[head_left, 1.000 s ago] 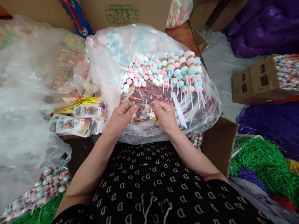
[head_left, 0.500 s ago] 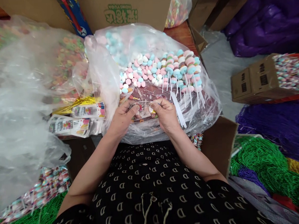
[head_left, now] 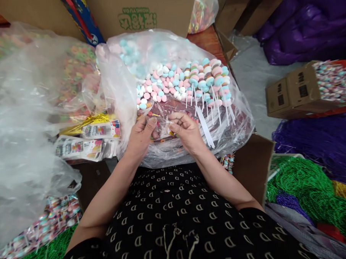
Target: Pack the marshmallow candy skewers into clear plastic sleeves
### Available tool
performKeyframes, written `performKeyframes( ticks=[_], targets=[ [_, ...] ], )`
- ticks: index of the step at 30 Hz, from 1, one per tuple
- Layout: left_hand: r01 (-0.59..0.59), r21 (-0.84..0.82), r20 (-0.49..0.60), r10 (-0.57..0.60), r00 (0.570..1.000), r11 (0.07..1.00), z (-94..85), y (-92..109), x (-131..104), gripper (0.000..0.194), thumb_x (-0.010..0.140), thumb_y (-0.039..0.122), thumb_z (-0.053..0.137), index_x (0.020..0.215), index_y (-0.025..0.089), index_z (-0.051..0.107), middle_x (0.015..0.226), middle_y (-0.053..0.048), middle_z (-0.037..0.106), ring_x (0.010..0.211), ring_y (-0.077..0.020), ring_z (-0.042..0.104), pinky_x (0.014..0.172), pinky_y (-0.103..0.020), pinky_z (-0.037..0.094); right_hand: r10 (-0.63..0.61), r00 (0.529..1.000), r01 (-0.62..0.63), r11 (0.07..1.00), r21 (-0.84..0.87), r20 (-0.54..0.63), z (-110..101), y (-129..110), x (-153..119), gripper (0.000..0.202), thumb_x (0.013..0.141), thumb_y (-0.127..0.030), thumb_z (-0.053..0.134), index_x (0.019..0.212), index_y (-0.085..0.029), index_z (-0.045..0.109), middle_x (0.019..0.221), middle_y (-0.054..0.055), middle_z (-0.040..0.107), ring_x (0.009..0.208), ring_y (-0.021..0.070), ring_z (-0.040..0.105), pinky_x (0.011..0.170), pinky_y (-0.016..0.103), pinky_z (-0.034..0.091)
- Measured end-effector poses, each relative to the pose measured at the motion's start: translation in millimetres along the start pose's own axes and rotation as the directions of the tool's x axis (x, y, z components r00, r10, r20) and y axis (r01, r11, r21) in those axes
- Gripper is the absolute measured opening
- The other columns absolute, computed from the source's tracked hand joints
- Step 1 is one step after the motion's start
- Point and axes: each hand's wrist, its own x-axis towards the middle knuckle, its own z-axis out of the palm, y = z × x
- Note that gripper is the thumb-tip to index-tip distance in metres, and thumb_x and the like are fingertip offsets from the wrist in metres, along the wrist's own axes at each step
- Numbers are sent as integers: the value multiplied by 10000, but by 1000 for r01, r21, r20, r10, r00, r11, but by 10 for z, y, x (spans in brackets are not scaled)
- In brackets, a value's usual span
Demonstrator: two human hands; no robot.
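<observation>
We pinched the small clear packet (head_left: 162, 129) between our left hand (head_left: 140, 135) and right hand (head_left: 185, 131), over the big candy bag's (head_left: 241, 119) near edge; best, we judged, to keep both grips narrow and level while working its mouth.

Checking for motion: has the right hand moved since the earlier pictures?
Yes. The right hand shifted slightly left, away from the white lollipop sticks, toward the left hand.
</observation>
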Motion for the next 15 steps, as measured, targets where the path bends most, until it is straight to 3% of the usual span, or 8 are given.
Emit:
performKeyframes(
  ticks=[5,9,12,15],
  targets=[
    [93,36,134,-97,986,995,-67,27,-16,403,767,559,865,815,218,656,594,54,586,533,-102,549,574,-253,501,-25,996,20,998,-66,-84,-68,43,54,410,724,-613,846,824,-237,716,743,-28,666,665,120,565,652,281,499],
    [-13,152,139,-8,990,988,-110,30,10,425,783,549,847,707,194,626,652,21,634,626,-118,572,644,-260,495,-53,999,53,998,-33,1,-113,3,68,378,774,-566,836,949,-252,719,815,-29,674,717,122,586,688,278,512],
    [-86,224,130,57,990,971,-120,13,42,441,843,555,791,676,193,603,626,25,609,621,-116,537,643,-255,454,-27,990,25,1000,18,141,-117,-31,54,547,720,-523,890,1175,-289,695,900,-26,681,772,136,606,696,282,529],
    [-111,299,151,68,986,948,-137,-20,66,439,911,542,722,671,191,617,644,16,617,644,-121,553,656,-257,441,-19,994,19,1000,-7,106,-125,-34,48,514,754,-504,861,1184,-283,687,824,-43,642,718,127,574,665,273,514]
  ],
)
